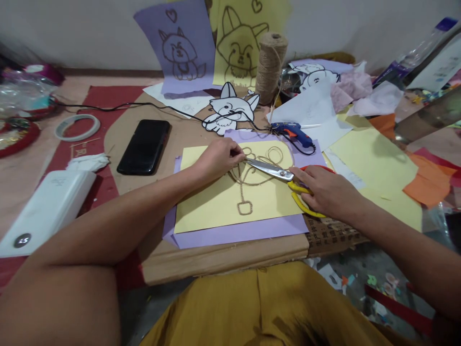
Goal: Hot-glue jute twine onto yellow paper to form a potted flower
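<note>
A yellow paper sheet (219, 202) lies on a purple sheet (237, 233) on a cardboard board. Jute twine (248, 185) is laid on the yellow sheet in loops with a small square at the bottom. My left hand (216, 158) pinches the twine near the top of the loops. My right hand (322, 190) grips the yellow handles of a pair of scissors (273, 169), whose blades point left towards the left fingers and the twine.
A twine spool (271, 65) stands at the back, a blue glue gun (293, 130) beside it. A black phone (144, 145), a tape roll (77, 126), a white box (46, 206), a cut-out dog (230, 113) and drawn sheets lie around. Loose coloured papers cover the right side.
</note>
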Action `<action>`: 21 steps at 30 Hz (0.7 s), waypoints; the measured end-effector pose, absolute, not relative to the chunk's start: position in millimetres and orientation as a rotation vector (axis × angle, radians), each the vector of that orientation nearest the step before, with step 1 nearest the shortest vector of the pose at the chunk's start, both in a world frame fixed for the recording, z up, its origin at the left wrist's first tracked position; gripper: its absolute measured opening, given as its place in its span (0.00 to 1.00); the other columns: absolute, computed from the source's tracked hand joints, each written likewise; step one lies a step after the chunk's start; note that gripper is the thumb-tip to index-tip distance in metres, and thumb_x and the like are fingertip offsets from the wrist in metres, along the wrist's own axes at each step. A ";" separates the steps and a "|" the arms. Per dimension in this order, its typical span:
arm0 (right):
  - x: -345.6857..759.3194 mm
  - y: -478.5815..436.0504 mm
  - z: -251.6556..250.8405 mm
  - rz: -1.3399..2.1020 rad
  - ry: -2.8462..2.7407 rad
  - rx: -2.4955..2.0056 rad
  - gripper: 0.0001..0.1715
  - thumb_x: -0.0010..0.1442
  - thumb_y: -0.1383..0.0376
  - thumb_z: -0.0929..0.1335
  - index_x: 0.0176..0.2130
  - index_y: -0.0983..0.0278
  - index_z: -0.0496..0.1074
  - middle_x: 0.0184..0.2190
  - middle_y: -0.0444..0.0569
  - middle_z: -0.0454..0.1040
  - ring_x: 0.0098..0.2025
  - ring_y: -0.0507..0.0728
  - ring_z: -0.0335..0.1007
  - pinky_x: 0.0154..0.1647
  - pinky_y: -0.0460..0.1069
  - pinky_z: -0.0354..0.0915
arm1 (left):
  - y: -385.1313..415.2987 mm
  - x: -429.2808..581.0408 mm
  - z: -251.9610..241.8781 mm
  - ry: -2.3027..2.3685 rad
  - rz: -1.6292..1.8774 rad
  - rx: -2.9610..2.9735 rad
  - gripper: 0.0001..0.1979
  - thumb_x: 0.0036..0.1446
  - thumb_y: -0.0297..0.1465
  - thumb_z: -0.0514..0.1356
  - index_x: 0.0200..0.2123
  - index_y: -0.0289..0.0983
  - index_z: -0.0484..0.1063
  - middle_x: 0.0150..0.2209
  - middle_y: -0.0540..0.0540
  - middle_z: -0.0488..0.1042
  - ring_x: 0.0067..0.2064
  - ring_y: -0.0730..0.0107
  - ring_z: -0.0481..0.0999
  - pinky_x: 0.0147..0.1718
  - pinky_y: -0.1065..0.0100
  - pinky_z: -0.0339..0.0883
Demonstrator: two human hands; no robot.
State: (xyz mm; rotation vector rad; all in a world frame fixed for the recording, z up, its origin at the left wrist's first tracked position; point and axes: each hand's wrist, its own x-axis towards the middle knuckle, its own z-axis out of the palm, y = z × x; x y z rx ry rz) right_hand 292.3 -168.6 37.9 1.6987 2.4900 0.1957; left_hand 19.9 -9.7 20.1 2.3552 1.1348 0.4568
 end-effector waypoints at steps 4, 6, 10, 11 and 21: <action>289.7 -168.7 41.0 0.162 2.457 1.695 0.30 0.65 0.65 0.64 0.64 0.67 0.62 0.47 0.58 0.75 0.48 0.63 0.72 0.40 0.52 0.64 | -9.7 18.6 20.1 1.116 0.466 2.359 0.12 0.60 0.34 0.63 0.38 0.33 0.83 0.37 0.41 0.82 0.37 0.63 0.77 0.37 0.66 0.66; 287.9 -168.2 41.9 0.174 2.453 1.682 0.30 0.64 0.65 0.65 0.64 0.68 0.63 0.46 0.57 0.75 0.48 0.63 0.72 0.39 0.51 0.63 | -10.0 18.8 20.7 1.119 0.468 2.355 0.12 0.60 0.34 0.63 0.38 0.33 0.83 0.38 0.41 0.82 0.37 0.63 0.77 0.38 0.66 0.67; 285.2 -167.1 42.6 0.201 2.455 1.675 0.28 0.64 0.65 0.65 0.62 0.68 0.64 0.45 0.57 0.75 0.46 0.62 0.72 0.36 0.50 0.61 | -10.4 19.5 20.6 1.135 0.472 2.330 0.11 0.60 0.34 0.63 0.38 0.33 0.83 0.38 0.41 0.82 0.36 0.64 0.77 0.37 0.66 0.67; 285.0 -166.9 42.6 0.198 2.459 1.676 0.28 0.64 0.65 0.65 0.62 0.68 0.64 0.45 0.57 0.75 0.46 0.62 0.72 0.36 0.50 0.61 | -10.3 19.5 20.2 1.132 0.478 2.326 0.11 0.60 0.34 0.63 0.38 0.33 0.83 0.37 0.41 0.81 0.36 0.64 0.77 0.37 0.66 0.66; 283.3 -166.6 42.7 0.149 2.447 1.648 0.28 0.64 0.66 0.65 0.63 0.67 0.62 0.45 0.55 0.76 0.44 0.60 0.71 0.35 0.49 0.59 | -9.2 19.7 18.7 1.116 0.490 2.332 0.11 0.59 0.34 0.64 0.38 0.32 0.83 0.36 0.41 0.81 0.36 0.65 0.76 0.37 0.66 0.66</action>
